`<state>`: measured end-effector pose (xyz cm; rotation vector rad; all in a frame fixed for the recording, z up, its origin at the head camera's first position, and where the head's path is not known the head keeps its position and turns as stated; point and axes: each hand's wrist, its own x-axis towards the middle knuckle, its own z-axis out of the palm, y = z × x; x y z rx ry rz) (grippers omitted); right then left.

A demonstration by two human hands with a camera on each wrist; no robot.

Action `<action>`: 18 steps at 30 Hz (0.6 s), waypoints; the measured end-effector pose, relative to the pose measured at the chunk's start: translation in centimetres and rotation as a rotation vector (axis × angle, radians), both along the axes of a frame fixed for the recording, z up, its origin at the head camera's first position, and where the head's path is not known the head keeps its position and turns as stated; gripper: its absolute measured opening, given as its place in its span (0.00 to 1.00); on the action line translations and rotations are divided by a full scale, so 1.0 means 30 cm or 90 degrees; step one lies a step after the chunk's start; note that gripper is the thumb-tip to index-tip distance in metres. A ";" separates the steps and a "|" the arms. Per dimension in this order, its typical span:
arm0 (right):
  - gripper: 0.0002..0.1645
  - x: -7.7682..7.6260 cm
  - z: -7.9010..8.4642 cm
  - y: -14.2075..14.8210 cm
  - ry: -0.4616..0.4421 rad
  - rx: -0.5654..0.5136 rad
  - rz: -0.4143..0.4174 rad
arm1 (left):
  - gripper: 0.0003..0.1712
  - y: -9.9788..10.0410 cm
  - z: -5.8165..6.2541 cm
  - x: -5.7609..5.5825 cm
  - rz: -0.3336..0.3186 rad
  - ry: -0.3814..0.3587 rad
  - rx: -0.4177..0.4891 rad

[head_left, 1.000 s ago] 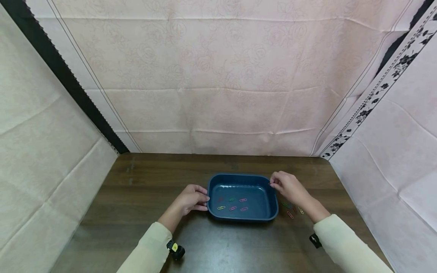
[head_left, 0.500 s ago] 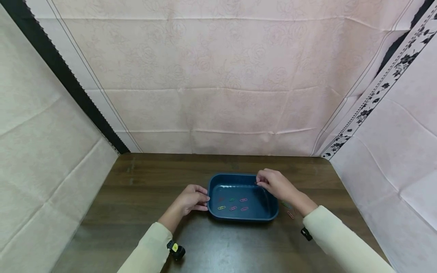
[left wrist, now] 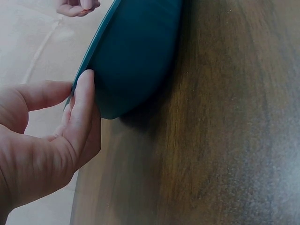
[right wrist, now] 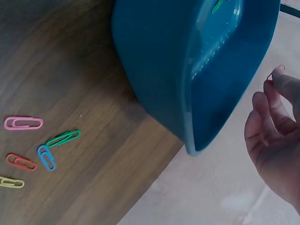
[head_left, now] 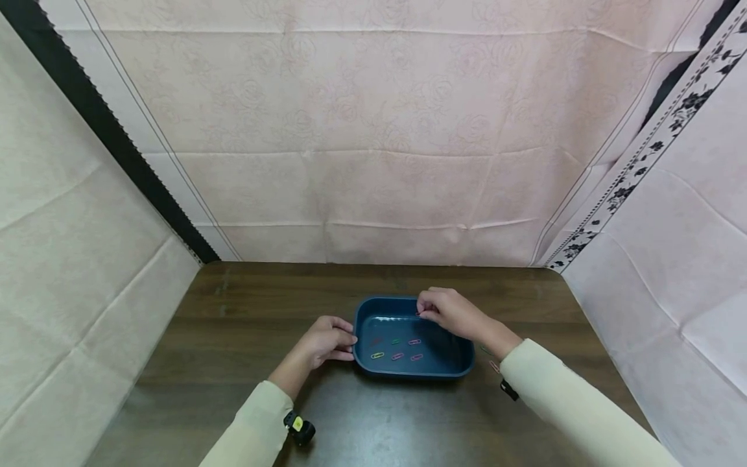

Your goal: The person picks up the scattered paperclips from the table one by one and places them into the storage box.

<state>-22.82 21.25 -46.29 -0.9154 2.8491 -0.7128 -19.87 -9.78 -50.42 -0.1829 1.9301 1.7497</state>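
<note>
A blue plastic tray point(head_left: 414, 375) sits on the wooden table. My left hand point(head_left: 327, 342) pinches its left rim; the left wrist view shows the thumb point(left wrist: 49, 93) inside and fingers outside. Over the far part of the tray, my right hand point(head_left: 449, 313) pinches a red paper clip point(right wrist: 269, 76) between thumb and fingertips, mostly hidden by them. Several paper clips lie spread on the tray's floor, among them a yellow paper clip point(head_left: 377, 355), a green paper clip point(head_left: 396, 341) and a pink paper clip point(head_left: 416, 357).
Right of the tray, loose on the table point(head_left: 233, 376), lie a pink clip point(right wrist: 23, 123), a green clip point(right wrist: 63, 138), a blue clip point(right wrist: 46, 157), a red clip point(right wrist: 21, 161) and a yellow clip point(right wrist: 11, 183). Pale cloth point(head_left: 373, 194) hangs around the table's back and sides.
My right hand has moved left from the tray's right rim to above its far middle, carrying the paper clip. The left hand keeps its hold on the rim.
</note>
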 end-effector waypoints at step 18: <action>0.03 -0.046 -0.019 -0.097 -0.095 0.015 0.091 | 0.15 -0.001 -0.004 -0.001 -0.005 0.001 -0.001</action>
